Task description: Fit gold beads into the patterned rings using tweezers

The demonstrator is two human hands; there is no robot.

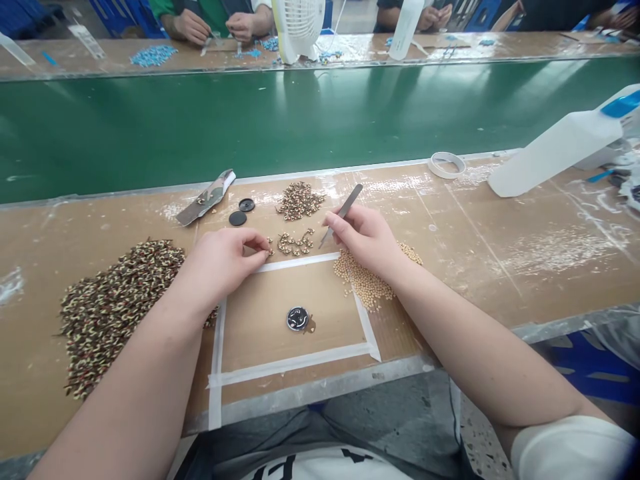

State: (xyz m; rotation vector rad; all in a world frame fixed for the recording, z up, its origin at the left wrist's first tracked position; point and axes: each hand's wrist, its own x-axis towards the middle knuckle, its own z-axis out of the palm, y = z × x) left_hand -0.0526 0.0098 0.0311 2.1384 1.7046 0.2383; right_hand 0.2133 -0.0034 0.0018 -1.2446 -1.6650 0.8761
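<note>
My left hand (227, 259) is closed in a pinch on a tiny brown-and-gold part (271, 251) at the top edge of a white-taped rectangle (295, 261). My right hand (367, 237) grips metal tweezers (343, 213), whose tip points down at a small row of similar parts (295, 243). A heap of pale beads (365, 280) lies under my right wrist. A larger pile of the brown parts (115, 307) spreads beside my left forearm. A small round dark cap (297, 319) sits inside the taped area.
A smaller pile of parts (299, 200), two black discs (242, 211) and a flat metal piece (207, 198) lie farther back. A tape roll (447, 164) and a white bottle (560, 150) are right. Beyond the green conveyor belt (300, 113), other people's hands work near a fan (297, 27).
</note>
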